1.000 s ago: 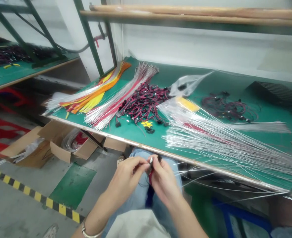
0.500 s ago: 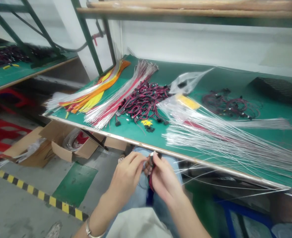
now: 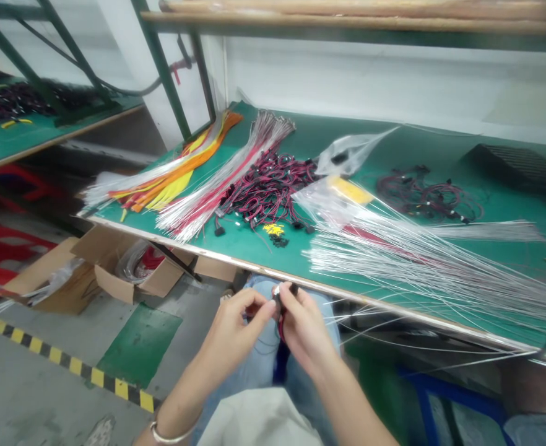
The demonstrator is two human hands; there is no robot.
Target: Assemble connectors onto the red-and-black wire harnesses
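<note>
- Harness (image 3: pixel 280 327), at six o'clock, is pinched in the right hand's (image 3: pixel 303 321) grip, presumably for steadiness.
- Left hand (image 3: pixel 238 322) is held close; its grip cannot be told.

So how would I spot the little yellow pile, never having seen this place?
Find the green workbench. Near its front edge, on the near side of the tangled heap of reddish and black wires, lies the small yellow pile. Its bright colour sets it apart from the little black pile beside it.
</note>
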